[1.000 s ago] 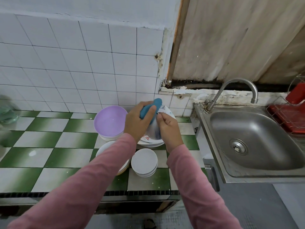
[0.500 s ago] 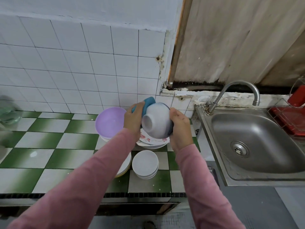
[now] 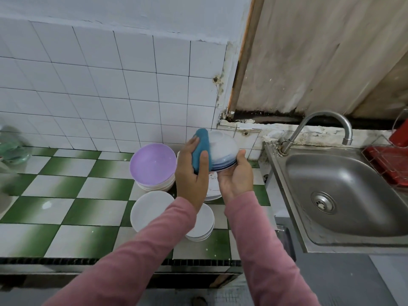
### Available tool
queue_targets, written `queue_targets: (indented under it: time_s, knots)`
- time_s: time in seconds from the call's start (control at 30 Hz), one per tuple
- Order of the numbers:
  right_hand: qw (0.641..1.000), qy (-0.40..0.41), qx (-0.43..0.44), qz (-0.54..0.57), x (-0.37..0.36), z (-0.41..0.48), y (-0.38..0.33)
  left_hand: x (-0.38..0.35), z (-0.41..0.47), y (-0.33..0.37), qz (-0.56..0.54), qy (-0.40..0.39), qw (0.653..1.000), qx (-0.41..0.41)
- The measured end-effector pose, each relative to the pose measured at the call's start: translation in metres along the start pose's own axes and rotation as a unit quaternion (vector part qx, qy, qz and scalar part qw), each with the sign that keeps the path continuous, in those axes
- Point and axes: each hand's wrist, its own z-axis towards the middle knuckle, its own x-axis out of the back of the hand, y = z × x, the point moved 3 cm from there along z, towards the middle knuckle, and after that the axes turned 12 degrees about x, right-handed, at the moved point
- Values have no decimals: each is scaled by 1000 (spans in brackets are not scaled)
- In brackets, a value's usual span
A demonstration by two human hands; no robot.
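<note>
My left hand (image 3: 191, 171) grips a blue cloth (image 3: 201, 149) and presses it against the outside of a white bowl with blue rings (image 3: 223, 151). The bowl is upside down, lifted above the counter. From below, my right hand (image 3: 236, 175) cups the bowl's rim, palm up, thumb on the right side. Under the hands lies a stack of white plates with a red pattern (image 3: 213, 191), partly hidden.
A purple bowl (image 3: 152, 163) tops a stack of white bowls at the left. In front stand a white bowl (image 3: 150, 208) and a stack of small white bowls (image 3: 203, 226). The steel sink (image 3: 344, 195) with its tap (image 3: 318, 127) is at the right, a red rack (image 3: 390, 162) beyond.
The bowl has been turned from facing me on its side to base up. The cloth has moved over its left outer side, and my right hand has shifted under the rim.
</note>
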Motion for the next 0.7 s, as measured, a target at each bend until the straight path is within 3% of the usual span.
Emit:
queue_targets:
  time_s: [0.1, 0.17, 0.23, 0.33, 0.43, 0.5, 0.53, 0.63, 0.7]
  knots:
    - [1000, 1, -18, -20, 1, -1, 7, -7, 0, 3, 82, -86, 979, -165]
    - [998, -12, 1, -60, 1, -1, 9, -11, 5, 3, 112, -128, 969, -181]
    - [988, -34, 41, -143, 2, -2, 8, -10, 13, 5, 107, -120, 979, -126]
    - [943, -92, 124, -296, 2, -6, 6, -5, 28, 14, 102, -68, 992, 7]
    - [907, -145, 149, -367, 5, -8, 5, -1, 47, 7, 84, -61, 975, 195]
    - [900, -150, 158, -377, 7, -10, 7, 0, 48, 1, 58, -59, 963, 255]
    - [896, -153, 165, -383, 6, -12, 8, 0, 44, 1, 59, -53, 968, 239]
    - [881, -182, 162, -406, 1, -12, 9, 1, 25, 9, 90, -46, 993, 54]
    - [853, -225, 157, -445, -1, -8, 0, 5, 28, 6, 53, -59, 996, 47]
